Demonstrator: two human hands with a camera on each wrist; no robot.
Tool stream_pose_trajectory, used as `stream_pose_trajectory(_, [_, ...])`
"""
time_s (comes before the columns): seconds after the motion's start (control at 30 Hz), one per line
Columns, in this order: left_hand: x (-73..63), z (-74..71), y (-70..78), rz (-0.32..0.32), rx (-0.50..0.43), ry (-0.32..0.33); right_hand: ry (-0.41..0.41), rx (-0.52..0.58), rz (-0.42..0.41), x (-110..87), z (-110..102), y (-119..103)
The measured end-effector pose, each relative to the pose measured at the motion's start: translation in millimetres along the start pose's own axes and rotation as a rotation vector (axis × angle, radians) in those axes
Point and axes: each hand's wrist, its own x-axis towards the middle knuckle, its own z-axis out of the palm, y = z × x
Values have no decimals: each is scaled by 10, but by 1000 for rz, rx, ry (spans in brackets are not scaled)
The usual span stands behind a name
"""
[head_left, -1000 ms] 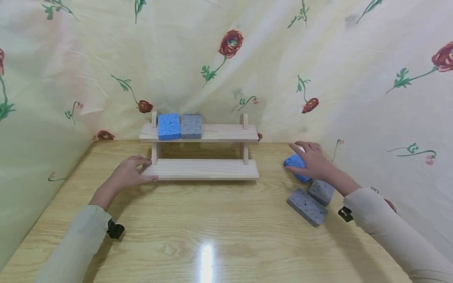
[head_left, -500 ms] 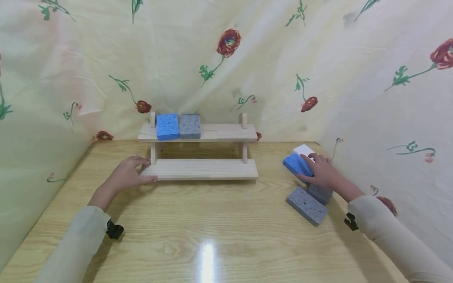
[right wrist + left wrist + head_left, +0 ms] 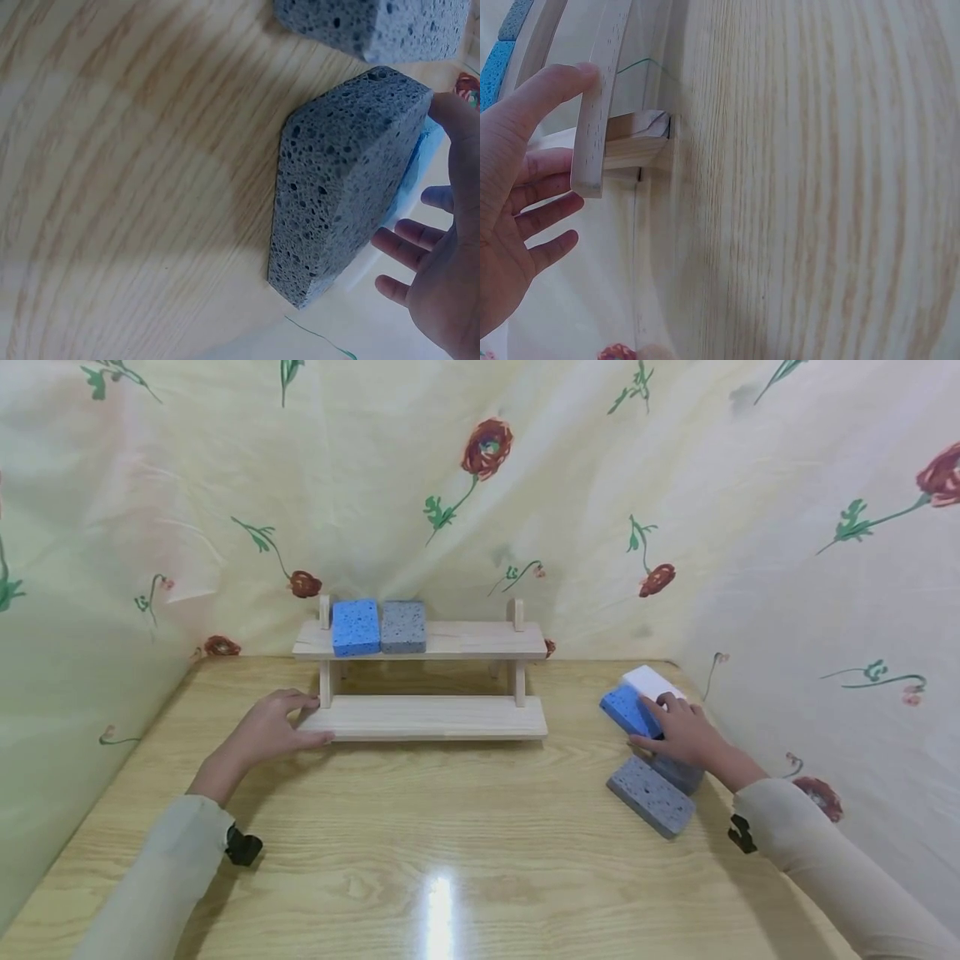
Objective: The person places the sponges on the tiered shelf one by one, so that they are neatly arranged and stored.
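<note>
In the head view my left hand point(image 3: 273, 728) grips the left end of a two-tier wooden shelf point(image 3: 427, 718). Its thumb presses the front edge of the lower board, with the fingers behind. On the upper board a blue pumice stone point(image 3: 356, 627) and a grey pumice stone point(image 3: 403, 627) lie side by side. At the right, my right hand point(image 3: 686, 732) pinches another blue pumice stone point(image 3: 628, 708) at its near right end, thumb on the front side and fingers on the far side. A white block point(image 3: 649, 680) lies right behind it.
Two more grey pumice stones lie by my right hand: one in front point(image 3: 651, 797), the other point(image 3: 678, 774) partly under the hand in the head view. Flowered cloth point(image 3: 420, 485) closes off the back and sides of the wooden table point(image 3: 390, 843).
My right hand has come down and to the right from above the blue pumice stone onto its near end, uncovering the white block. The left hand stays on the shelf.
</note>
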Motion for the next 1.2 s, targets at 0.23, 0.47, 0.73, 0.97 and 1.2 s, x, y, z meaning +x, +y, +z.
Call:
stream_pose_trajectory(0.23, [4,-5,-16,-13,-4,-7,-30,26,23,33,49,15])
stream_pose_trajectory(0.47, [5,-4,-11,-1,-8,0,-5,37,-2,63,86,11])
stream_pose_trajectory(0.73, [8,0,-21,-17,-12,-10,-30,100,-20,79,44,-91])
stream_pose_trajectory(0.97, [8,18,-42,10,-17,7,-28,96,-96,118,10,-95])
stream_pose_trajectory(1.2, [2,15,-39,4,-15,9,-85,176,-87,189,-28,-66])
